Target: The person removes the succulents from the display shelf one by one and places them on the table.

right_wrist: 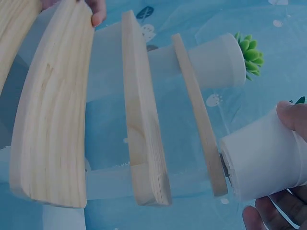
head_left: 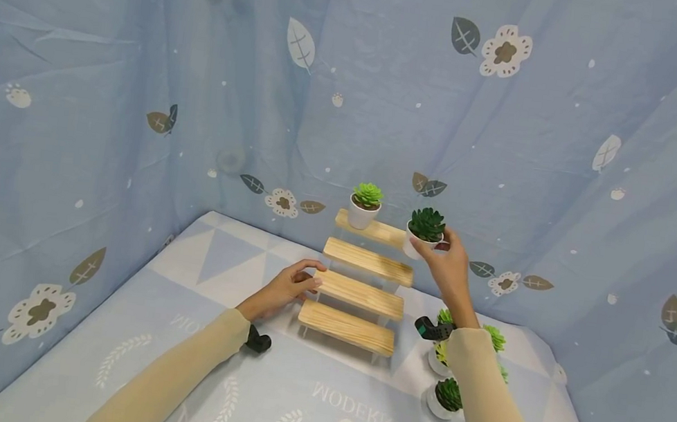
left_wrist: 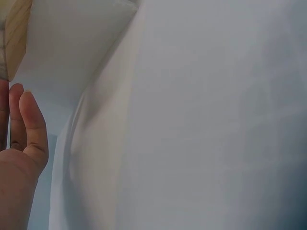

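Observation:
A stepped plant stand (head_left: 357, 293) has several pale wooden shelves on clear supports. At its left side, my left hand (head_left: 285, 290) holds the end of a lower shelf with thumb and fingers; the wrist view shows fingertips (left_wrist: 29, 108) by the wood. My right hand (head_left: 450, 262) grips a white pot with a dark green artificial succulent (head_left: 426, 226). That pot is upright at the right end of the top shelf (right_wrist: 204, 124), its base very close to the wood; contact is unclear. On the top shelf's left end stands a light green succulent (head_left: 365, 206) in a white pot.
Several more potted succulents (head_left: 445, 397) stand on the table at the right, partly hidden by my right forearm. The patterned tablecloth (head_left: 268, 384) covers the surface. A blue printed curtain (head_left: 373, 124) hangs close behind the stand and along both sides.

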`<state>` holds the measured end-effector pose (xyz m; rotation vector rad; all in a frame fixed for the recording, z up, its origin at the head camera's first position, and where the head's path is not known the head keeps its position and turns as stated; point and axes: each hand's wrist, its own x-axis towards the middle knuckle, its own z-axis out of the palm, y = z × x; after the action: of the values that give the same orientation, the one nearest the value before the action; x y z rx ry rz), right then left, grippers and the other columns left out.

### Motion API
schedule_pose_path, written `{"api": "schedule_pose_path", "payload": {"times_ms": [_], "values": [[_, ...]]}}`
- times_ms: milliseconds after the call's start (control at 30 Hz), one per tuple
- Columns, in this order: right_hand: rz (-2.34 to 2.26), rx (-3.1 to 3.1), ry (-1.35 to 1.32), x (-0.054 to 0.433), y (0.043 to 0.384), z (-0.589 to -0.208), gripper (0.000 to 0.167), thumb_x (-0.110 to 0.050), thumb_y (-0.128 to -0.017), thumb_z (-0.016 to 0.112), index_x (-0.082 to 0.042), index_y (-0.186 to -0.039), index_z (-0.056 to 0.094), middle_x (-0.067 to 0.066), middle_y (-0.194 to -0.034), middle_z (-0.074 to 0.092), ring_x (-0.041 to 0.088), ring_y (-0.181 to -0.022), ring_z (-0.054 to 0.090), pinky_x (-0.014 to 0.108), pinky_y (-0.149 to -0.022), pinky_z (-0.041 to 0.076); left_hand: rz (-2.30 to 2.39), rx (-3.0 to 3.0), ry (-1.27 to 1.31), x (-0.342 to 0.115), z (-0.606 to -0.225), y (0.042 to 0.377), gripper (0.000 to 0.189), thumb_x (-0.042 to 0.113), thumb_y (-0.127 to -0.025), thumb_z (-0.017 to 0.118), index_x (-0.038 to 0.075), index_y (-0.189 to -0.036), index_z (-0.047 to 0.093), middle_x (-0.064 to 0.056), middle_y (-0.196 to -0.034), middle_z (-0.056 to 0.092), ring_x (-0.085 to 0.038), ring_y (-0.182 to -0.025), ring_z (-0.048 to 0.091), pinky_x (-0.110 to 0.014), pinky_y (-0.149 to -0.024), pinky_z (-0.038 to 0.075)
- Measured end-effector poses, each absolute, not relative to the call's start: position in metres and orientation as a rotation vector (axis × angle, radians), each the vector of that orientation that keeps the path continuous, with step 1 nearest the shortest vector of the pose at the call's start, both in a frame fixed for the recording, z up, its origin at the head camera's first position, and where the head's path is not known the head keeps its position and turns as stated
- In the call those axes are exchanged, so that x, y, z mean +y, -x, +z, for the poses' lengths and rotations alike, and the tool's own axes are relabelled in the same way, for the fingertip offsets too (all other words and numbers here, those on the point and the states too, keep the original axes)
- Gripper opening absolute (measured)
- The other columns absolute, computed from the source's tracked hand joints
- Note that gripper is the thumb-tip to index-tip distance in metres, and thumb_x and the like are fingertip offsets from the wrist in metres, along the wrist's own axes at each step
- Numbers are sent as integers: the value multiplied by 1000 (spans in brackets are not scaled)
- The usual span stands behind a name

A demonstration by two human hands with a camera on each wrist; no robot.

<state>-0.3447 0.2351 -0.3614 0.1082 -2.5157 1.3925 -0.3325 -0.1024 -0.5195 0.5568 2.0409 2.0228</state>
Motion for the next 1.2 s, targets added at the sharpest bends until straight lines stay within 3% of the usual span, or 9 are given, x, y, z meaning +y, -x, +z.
{"api": "schedule_pose_path", "payload": {"times_ms": [433,767,1000,1200], "values": [[1381,-2562,-79,245,315,-364,107,-64,-86,75,-13,-164,25,17,-153,39,39,-131,44,53,-94,44,2012,2061,-555,-102,-521,333,49,37,-103,66,21,-147,52,-13,-111,65,-28,-107,65,-44,-89,55],[1341,-2633,-72,246,291,-365,110,-66,-85,75,-11,-164,22,20,-151,41,40,-124,50,55,-94,49,2010,2060,-557,-103,-520,334,46,36,-104,64,21,-146,52,-14,-110,64,-30,-109,64,-45,-89,54],[1390,-2644,-64,248,277,-371,110,-63,-85,76,-11,-165,20,20,-148,43,35,-114,55,50,-91,51,2007,2050,-566,-104,-521,335,43,35,-105,64,25,-145,53,-14,-112,63,-34,-111,63,-44,-90,54],[1414,-2683,-14,250,264,-376,113,-65,-85,76,-13,-166,17,19,-151,40,33,-116,56,45,-88,51,2010,2043,-571,-104,-522,335,43,37,-104,64,27,-144,53,-15,-114,64,-34,-112,63,-45,-90,54]]}}
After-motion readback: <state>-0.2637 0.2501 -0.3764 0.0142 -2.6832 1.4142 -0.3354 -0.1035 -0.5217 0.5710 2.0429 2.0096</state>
